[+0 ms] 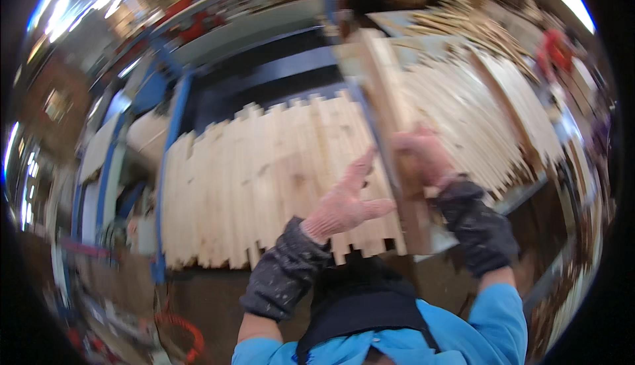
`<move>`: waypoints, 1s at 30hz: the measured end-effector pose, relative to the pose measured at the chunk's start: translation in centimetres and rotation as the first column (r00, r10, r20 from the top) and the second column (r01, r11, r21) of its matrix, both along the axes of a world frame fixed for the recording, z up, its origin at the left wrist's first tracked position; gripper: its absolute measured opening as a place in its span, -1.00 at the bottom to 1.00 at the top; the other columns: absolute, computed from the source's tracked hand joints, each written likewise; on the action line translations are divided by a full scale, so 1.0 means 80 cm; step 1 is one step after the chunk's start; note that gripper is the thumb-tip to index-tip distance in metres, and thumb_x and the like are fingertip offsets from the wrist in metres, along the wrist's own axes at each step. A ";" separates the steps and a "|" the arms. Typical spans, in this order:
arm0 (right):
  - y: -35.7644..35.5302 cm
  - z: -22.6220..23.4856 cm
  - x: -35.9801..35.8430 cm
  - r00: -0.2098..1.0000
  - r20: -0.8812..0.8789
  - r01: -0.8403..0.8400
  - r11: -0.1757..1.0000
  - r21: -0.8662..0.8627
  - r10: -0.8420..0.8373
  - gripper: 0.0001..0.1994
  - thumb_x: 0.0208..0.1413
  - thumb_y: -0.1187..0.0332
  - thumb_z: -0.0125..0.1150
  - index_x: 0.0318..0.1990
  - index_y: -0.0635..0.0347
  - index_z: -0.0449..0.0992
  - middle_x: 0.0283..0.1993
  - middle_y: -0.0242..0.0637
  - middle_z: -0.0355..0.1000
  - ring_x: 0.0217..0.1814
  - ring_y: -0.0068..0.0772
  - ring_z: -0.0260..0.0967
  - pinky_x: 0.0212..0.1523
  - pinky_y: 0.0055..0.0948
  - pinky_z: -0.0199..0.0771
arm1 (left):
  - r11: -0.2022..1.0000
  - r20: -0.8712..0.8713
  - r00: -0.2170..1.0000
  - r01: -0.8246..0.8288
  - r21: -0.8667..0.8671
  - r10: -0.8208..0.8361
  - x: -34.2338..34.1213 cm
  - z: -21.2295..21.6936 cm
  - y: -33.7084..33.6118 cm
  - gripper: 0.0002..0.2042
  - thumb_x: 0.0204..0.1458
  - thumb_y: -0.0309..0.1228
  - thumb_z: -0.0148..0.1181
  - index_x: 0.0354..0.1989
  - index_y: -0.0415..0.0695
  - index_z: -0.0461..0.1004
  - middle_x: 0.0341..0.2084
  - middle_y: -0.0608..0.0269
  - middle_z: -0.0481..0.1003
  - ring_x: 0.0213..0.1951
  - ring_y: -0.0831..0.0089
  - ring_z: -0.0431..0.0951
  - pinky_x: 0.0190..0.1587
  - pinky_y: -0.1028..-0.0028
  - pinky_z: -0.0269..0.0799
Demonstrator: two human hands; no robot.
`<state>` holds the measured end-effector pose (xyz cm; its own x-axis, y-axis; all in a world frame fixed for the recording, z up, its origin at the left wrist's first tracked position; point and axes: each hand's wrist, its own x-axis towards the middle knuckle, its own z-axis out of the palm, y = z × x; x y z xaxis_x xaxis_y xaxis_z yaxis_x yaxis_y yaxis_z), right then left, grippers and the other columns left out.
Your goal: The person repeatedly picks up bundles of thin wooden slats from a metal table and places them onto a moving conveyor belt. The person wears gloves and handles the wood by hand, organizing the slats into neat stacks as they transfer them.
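Note:
In a pink knitted glove, my left hand [347, 203] hovers over the right part of a panel of pale wooden strips [264, 176]. Its fingers and thumb are spread, with nothing between them. My right hand [426, 157], gloved the same way and blurred, is closed over a long wooden board [387, 87]. This board stands between the strip panel and a second stack of pale strips [450, 107]. The strips' ends are uneven at both near and far sides. Dark speckled sleeve covers show on both my forearms.
A blue-framed machine [175, 117] with a dark bed [264, 67] lies beyond and left of the panel. More loose wood strips [463, 24] lie at the far right. A person in red [554, 51] is there too. An orange coiled hose [188, 335] hangs at lower left.

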<state>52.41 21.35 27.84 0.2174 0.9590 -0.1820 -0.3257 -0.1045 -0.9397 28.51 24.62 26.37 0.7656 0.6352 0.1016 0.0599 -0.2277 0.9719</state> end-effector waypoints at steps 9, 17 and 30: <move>-0.005 -0.116 0.436 -0.317 0.944 0.174 0.984 -0.040 0.095 -0.89 0.19 0.36 0.27 -0.23 0.19 0.60 -0.29 -0.09 0.48 -0.17 -0.11 0.52 -0.15 -0.20 0.46 | 0.088 -0.154 -0.045 -0.648 0.756 0.987 -0.495 -0.067 0.081 -0.01 0.05 -0.05 0.48 0.59 -0.26 0.11 0.47 -0.24 0.29 0.49 -0.14 0.27 0.52 0.03 0.20; -0.005 -0.193 0.417 0.488 0.872 0.380 0.906 -0.184 -0.028 -0.68 0.31 0.21 0.26 0.05 0.26 0.60 -0.13 0.07 0.64 -0.03 0.04 0.62 -0.03 0.03 0.60 | 0.306 -0.441 -0.369 -0.370 0.877 0.818 -0.780 -0.069 0.083 -0.03 0.00 0.08 0.41 0.50 -0.33 0.27 0.38 -0.24 0.44 0.38 -0.18 0.43 0.39 0.02 0.39; -0.090 -0.023 0.212 0.238 0.956 0.700 0.652 -0.291 0.171 -0.20 0.03 -0.03 0.55 0.31 0.32 0.44 0.24 0.22 0.57 0.31 0.14 0.56 0.35 -0.09 0.52 | 0.513 -0.615 -0.361 -0.345 0.786 0.701 -0.726 -0.020 0.033 -0.01 0.14 0.41 0.26 0.65 0.12 0.17 0.53 -0.13 0.27 0.40 -0.35 0.38 0.40 -0.22 0.34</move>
<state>69.37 14.12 26.01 0.8455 0.5283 -0.0776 0.4820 -0.8177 -0.3147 -29.60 27.27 24.79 -0.4074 0.9126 0.0339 0.8991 0.4074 -0.1605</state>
